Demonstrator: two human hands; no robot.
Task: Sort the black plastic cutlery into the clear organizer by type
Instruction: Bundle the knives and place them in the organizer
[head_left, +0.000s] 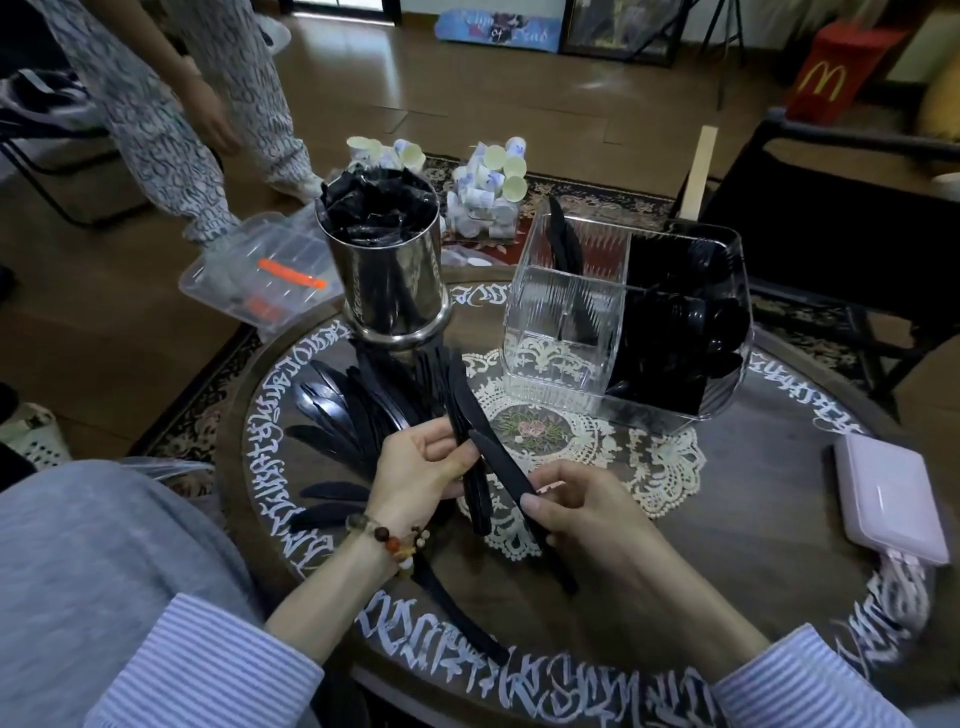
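progress: partway | clear ribbed plastic organizer (561, 332) right compartments full of black cutlery, left ones nearly bare | left hand (415, 467) clamps bundle of black plastic knives (470, 415) | right hand (582, 512) pinches one black plastic knife (506, 467) | loose pile of black cutlery (358, 400) remains on table

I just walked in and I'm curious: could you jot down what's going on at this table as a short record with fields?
Activity: sorting black plastic cutlery by type
Left hand: grips a bundle of black knives
Right hand: pinches a single knife
Clear organizer: right compartments full of black pieces, front left compartment nearly bare
Metal canister: holds black packets
Loose cutlery: fanned on the round table
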